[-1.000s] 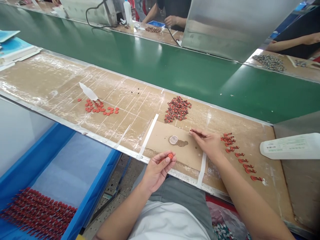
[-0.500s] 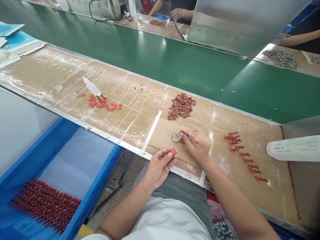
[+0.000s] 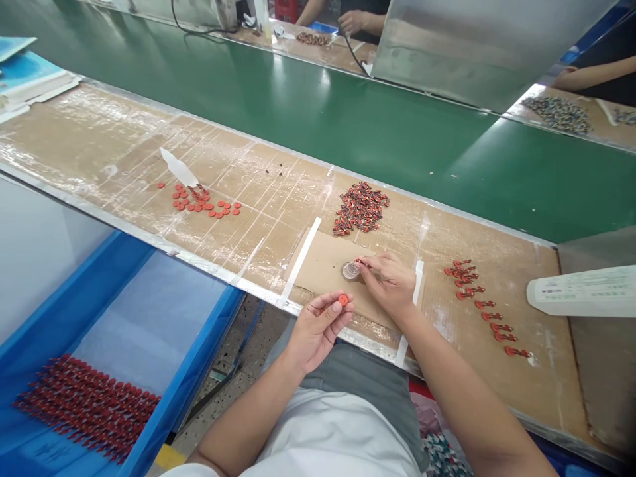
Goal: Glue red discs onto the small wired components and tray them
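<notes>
Now the left hand (image 3: 318,324) pinches a red disc (image 3: 342,300) between thumb and forefinger, raised just over the counter's (image 3: 99,152) near edge, as it did a second ago. The right hand (image 3: 390,281) has moved left. Its fingers are narrowed on a thin piece (image 3: 358,263), and the piece's tip now meets the small clear dish (image 3: 350,270) instead of lying out to the dish's right. I judge that the piece is being dipped while the disc waits close by.

The dish sits on a cardboard pad (image 3: 322,255). A pile (image 3: 361,209) of like pieces lies just beyond it, and a row (image 3: 479,305) of red pieces lies to the right, near a white bottle (image 3: 581,291). Spare discs (image 3: 206,202) lie well to the left. A blue bin (image 3: 124,311) is below, and a green belt (image 3: 348,126) runs behind.
</notes>
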`<state>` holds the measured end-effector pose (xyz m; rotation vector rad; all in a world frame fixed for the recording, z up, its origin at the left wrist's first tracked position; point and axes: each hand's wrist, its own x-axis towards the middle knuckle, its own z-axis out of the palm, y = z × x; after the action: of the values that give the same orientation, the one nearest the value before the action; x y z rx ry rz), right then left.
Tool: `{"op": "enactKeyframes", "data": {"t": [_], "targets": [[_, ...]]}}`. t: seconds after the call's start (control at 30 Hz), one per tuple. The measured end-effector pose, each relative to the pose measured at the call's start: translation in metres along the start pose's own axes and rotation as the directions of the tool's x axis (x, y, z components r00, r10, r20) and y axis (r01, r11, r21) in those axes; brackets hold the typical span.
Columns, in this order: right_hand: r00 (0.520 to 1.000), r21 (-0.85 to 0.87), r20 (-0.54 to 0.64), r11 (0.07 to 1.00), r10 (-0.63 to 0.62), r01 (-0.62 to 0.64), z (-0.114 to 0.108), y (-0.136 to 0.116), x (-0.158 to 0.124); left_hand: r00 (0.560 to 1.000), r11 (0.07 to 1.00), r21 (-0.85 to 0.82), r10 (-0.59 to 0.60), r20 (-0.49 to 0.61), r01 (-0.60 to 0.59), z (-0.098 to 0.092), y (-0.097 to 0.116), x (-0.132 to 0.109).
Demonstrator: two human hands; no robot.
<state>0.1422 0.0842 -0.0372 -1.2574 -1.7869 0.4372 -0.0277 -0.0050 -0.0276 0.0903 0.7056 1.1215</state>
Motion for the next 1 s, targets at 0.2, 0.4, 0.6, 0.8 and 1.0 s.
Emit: {"op": "enactKeyframes", "data": {"t": [0.2, 0.4, 0.6, 0.8, 1.0], "targets": [[0.975, 0.121, -0.141, 0.981, 0.169, -0.153, -0.003, -0.011, -0.001, 0.999, 1.000, -0.018, 0.002, -0.032, -0.002, 0.003, 0.001, 0.002], [0.892, 0.427, -0.178, 0.849, 0.416, -0.311, -0.019, -0.047, -0.016, 0.999, 0.999, -0.026, 0.026, -0.038, -0.027, 0.014, -0.001, 0.002], [0.898, 0.518, -0.128, 0.801, 0.421, -0.301, -0.021, -0.077, -0.052, 0.998, 0.998, -0.031, 0.062, -0.001, -0.062, 0.025, -0.006, -0.002], [0.902, 0.524, -0.167, 0.811, 0.399, -0.262, -0.012, -0.071, -0.065, 0.996, 0.996, -0.027, 0.087, -0.001, -0.087, 0.028, -0.010, -0.006], [0.906, 0.492, -0.198, 0.838, 0.373, -0.237, -0.009, -0.068, -0.067, 0.995, 0.995, -0.028, 0.098, -0.016, -0.098, 0.030, -0.012, -0.005]]}}
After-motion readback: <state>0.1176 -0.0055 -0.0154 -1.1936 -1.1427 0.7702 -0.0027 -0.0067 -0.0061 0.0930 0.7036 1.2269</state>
